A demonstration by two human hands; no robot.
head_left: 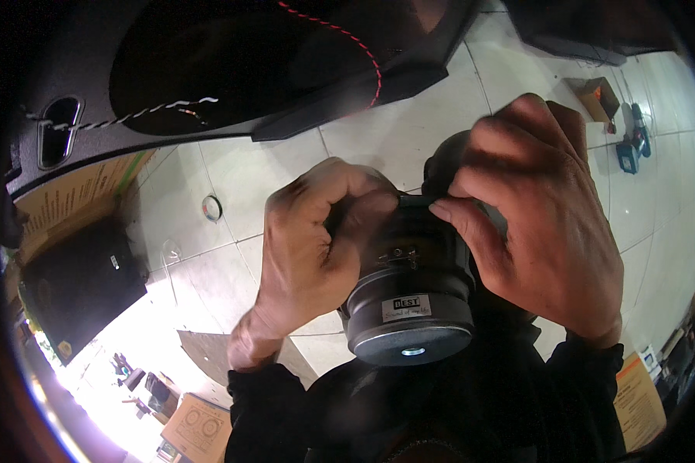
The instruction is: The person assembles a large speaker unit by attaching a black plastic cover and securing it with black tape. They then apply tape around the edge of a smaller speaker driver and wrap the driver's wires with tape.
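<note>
A black loudspeaker driver (406, 262) rests at my lap, its round magnet end with a white label turned toward me. My left hand (320, 239) curls at the driver's far left rim, with thumb and fingers pinched together. Opposite it, my right hand (529, 208) pinches at the far right rim. Between the two fingertips runs a short black strip (417, 201) along the rim; whether it is loose or part of the driver I cannot tell. A small metal terminal (398, 255) shows on the driver's frame below the strip.
A black speaker cabinet (286, 123) with a large cutout stands ahead; a red twisted wire (372, 58) and a black-and-white twisted wire (131, 116) hang from it. On the tiled floor lie a tape roll (211, 207), a small cardboard box (594, 100) and a cordless drill (635, 143).
</note>
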